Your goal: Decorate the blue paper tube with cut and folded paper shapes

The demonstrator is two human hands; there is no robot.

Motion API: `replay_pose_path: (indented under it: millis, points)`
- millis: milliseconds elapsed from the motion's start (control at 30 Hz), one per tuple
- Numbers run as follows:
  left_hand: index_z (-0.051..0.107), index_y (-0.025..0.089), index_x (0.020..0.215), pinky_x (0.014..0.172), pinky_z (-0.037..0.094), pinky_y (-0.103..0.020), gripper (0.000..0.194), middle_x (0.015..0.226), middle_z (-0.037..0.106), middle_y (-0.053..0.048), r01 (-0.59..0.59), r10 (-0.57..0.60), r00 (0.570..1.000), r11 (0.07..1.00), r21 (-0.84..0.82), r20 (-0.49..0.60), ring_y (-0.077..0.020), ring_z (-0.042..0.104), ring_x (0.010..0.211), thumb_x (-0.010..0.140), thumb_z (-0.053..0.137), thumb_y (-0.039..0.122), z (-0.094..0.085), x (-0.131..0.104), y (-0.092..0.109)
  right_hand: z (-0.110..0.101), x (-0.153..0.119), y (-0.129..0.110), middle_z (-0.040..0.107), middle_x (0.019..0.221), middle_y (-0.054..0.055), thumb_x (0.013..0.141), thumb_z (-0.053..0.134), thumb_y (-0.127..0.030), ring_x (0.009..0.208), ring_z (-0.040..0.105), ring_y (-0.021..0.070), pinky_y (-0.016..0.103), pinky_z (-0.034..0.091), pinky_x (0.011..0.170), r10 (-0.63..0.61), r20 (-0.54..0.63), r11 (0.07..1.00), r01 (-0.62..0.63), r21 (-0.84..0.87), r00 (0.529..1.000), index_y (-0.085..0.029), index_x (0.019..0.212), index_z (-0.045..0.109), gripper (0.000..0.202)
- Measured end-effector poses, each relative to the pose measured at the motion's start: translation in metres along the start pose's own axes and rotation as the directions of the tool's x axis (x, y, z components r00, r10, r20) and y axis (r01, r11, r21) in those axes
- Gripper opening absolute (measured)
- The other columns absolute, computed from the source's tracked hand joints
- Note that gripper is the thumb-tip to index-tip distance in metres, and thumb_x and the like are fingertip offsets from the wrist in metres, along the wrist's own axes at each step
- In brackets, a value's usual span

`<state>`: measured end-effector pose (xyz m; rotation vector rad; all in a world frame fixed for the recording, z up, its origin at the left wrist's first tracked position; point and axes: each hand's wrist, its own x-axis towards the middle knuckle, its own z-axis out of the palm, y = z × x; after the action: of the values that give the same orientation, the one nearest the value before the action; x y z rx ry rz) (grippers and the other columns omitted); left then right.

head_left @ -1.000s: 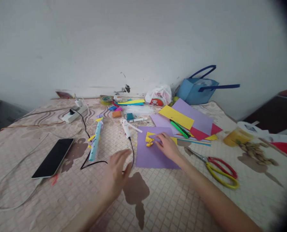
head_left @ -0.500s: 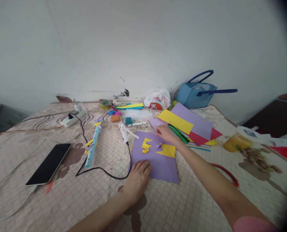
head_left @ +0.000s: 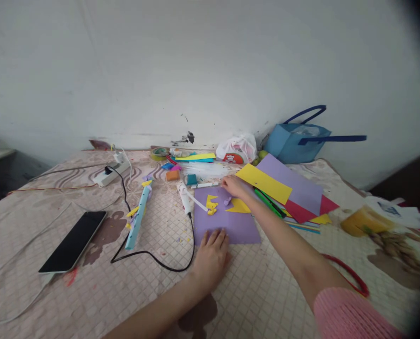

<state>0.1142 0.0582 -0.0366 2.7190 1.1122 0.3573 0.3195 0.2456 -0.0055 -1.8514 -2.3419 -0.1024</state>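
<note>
Purple paper point(head_left: 236, 228) lies on the surface point(head_left: 259, 292), the left hand point(head_left: 212, 256) flat on its near edge, grasping nothing. The right hand point(head_left: 232, 185) curls by the far edge; whether its fingers pinch anything, I can't tell. Steadying seems the step; next calls for sparing the yellow pieces point(head_left: 238, 206).

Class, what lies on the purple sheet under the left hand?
Yellow paper pieces and a purple curl lie on the purple sheet; a white strip overlaps it. The left hand and right forearm hide parts of it.

Muted light, blurred dark right edge
</note>
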Motion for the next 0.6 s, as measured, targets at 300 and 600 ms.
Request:
replay_pose_path:
  millis: [300, 600]
  points:
    - [0.043, 0.013, 0.136, 0.111, 0.028, -0.054, 0.054, 0.148, 0.036, -0.009, 0.017, -0.018, 1.000, 0.999, 0.035, 0.020, -0.0270, 0.032, 0.136, 0.095, 0.030, 0.045, 0.005, 0.000, -0.001, 0.019, 0.035, -0.026, 0.057, 0.119, 0.009, 0.091, 0.055, -0.032, 0.100, 0.059, 0.0208, 0.042, 0.051, 0.084, -0.188, -0.035, 0.982, 0.189, -0.001, 0.981, -0.017, 0.118, 0.055, 0.031]
    - [0.040, 0.011, 0.138, 0.111, 0.025, -0.056, 0.060, 0.149, 0.032, -0.011, 0.011, -0.012, 1.000, 1.000, 0.018, 0.020, -0.0294, 0.030, 0.137, 0.094, 0.027, 0.049, 0.009, 0.005, -0.007, 0.026, 0.045, -0.016, 0.057, 0.118, 0.009, 0.090, 0.055, -0.032, 0.099, 0.059, 0.0207, 0.042, 0.051, 0.083, -0.169, -0.034, 0.986, 0.170, 0.005, 0.985, -0.016, 0.118, 0.055, 0.032]
